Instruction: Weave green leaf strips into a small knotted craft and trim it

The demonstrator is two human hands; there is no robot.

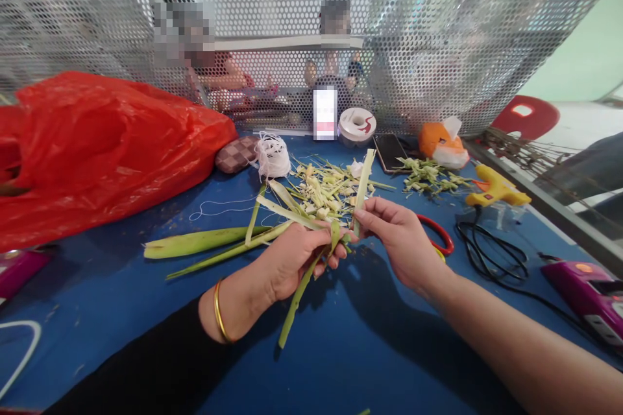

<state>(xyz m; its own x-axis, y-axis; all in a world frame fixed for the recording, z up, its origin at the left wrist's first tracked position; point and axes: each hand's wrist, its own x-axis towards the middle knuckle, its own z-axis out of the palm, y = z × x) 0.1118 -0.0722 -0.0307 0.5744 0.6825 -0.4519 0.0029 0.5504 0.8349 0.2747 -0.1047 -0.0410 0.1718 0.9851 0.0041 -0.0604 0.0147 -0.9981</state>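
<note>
Bare forearm (pixel 516 337) and black sleeve (pixel 146 343) reach in from the near corners, over the blue table (pixel 311 369). The left hand (pixel 296 253), a gold bangle (pixel 221 312) at its wrist, is closed, thumb against fingers, on a bent leaf (pixel 302 288) whose tail hangs toward the near edge. Just beside it, the right hand (pixel 399 240) pinches a pale strip (pixel 364 185) between thumb and forefinger; the strip slants up above the table. Beyond the hands lie scraps (pixel 324 191), with white thread (pixel 272 155) to their left and a dark phone (pixel 389 152) to their right. Two long leaves (pixel 204 243) rest left of the left hand. A red handle (pixel 446 233) shows behind the right wrist, near a yellow glue gun (pixel 501 189).
</note>
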